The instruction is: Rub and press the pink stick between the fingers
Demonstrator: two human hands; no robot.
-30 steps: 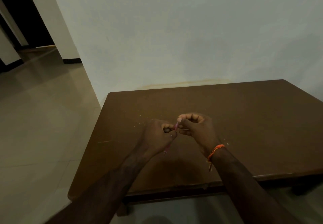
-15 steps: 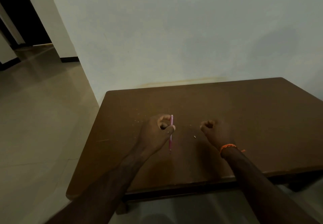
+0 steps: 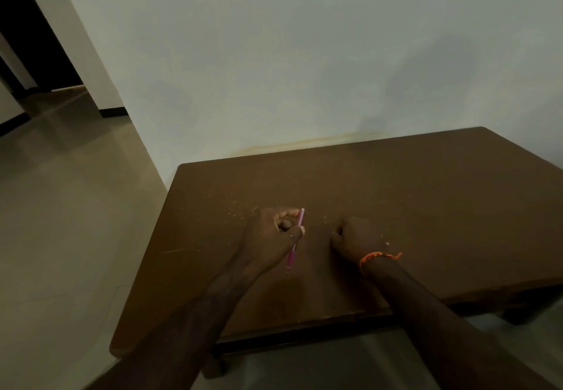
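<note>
Here the left hand (image 3: 268, 237) pinches a pink pen (image 3: 295, 242) over the table (image 3: 426, 207), tip down. The right hand (image 3: 355, 236) rests curled and empty beside it. Such a light fingertip pinch could let the pen slip.

Both forearms are reaching forward and slightly inward from the bottom of the view. The left hand (image 3: 274, 234) is lying with its back turned up, its fingers curling in and its thumb pressing toward them in a pinching grip. The right hand (image 3: 355, 239) is resting just beside it, apart from it, its fingers curling into a loose fist.
</note>
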